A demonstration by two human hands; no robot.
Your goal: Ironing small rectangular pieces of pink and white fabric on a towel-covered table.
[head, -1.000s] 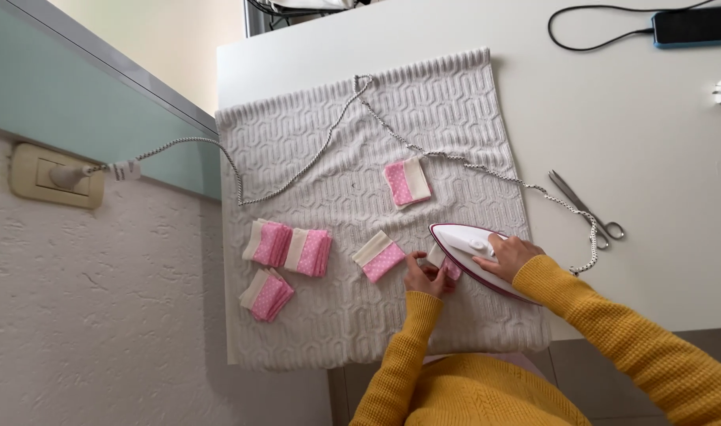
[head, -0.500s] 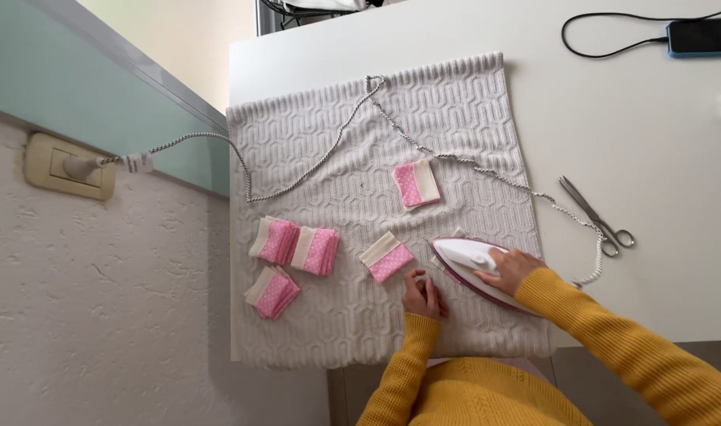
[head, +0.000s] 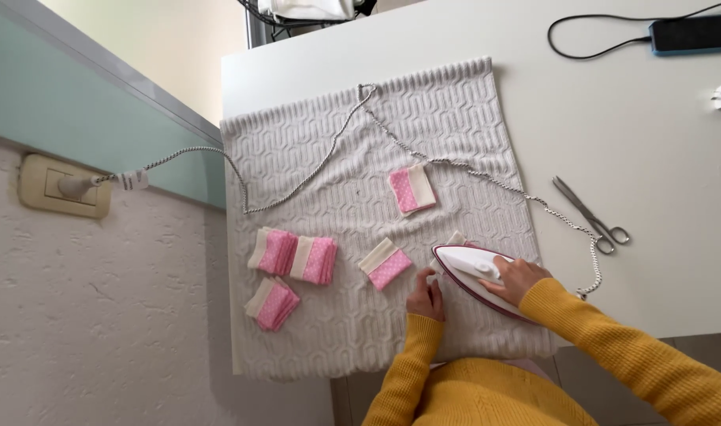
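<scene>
Two hands work at the iron (head: 475, 272): your right hand (head: 518, 278) grips its handle, your left hand (head: 426, 298) pins a cloth piece (head: 453, 240) just beside its tip. Fingers that close could scorch. Left of the iron, a white tag (head: 132, 181) hangs on its cord.

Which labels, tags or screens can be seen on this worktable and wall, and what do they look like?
Small white paper tag: wrapped round the braided iron cord near the beige wall socket, rectangular, print too small to tell.
Dark phone with blue edge: top right corner of the white table, flat rectangle, screen dark, black cable attached.
No packages or signs in view.
</scene>
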